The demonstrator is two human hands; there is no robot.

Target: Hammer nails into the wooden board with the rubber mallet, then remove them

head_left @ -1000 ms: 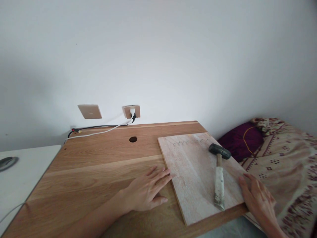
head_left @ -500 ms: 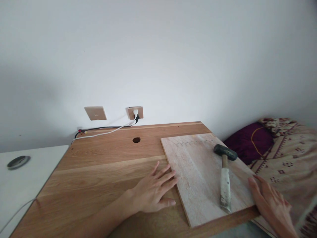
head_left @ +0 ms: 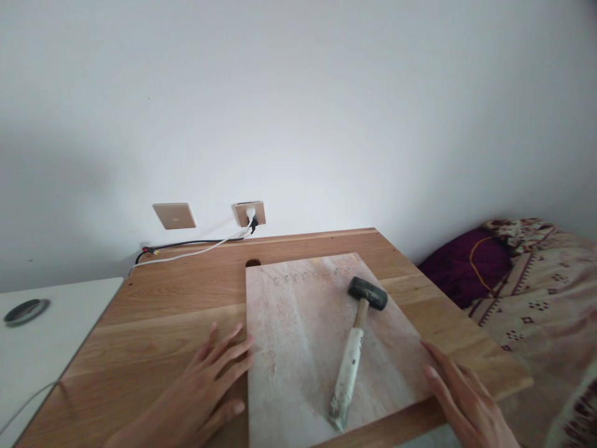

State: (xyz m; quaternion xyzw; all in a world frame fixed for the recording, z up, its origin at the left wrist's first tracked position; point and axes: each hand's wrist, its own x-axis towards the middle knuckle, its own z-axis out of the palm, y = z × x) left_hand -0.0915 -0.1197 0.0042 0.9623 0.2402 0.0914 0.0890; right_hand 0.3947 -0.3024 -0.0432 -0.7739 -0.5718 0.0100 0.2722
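A pale stone-look tile (head_left: 303, 336) lies flat on the wooden desk (head_left: 186, 298). On it rests a mallet (head_left: 357, 339) with a black rubber head and a white-smeared wooden handle, lying diagonally. My left hand (head_left: 205, 386) lies flat on the desk, fingers spread, fingertips against the tile's left edge. My right hand (head_left: 461, 398) is open too, its fingers touching the tile's right edge near the desk's front corner. Neither hand holds anything.
Against the white wall are two tan wall plates (head_left: 174, 215), one with a plug; black and white cables (head_left: 186, 247) run along the desk's back. A white surface (head_left: 41, 336) adjoins on the left. A bed with a patterned blanket (head_left: 541, 292) and purple pillow (head_left: 466, 264) lies right.
The tile with the mallet has slid left and turned on the desk, now covering most of the cable hole. Both hands moved left with it, staying at its edges.
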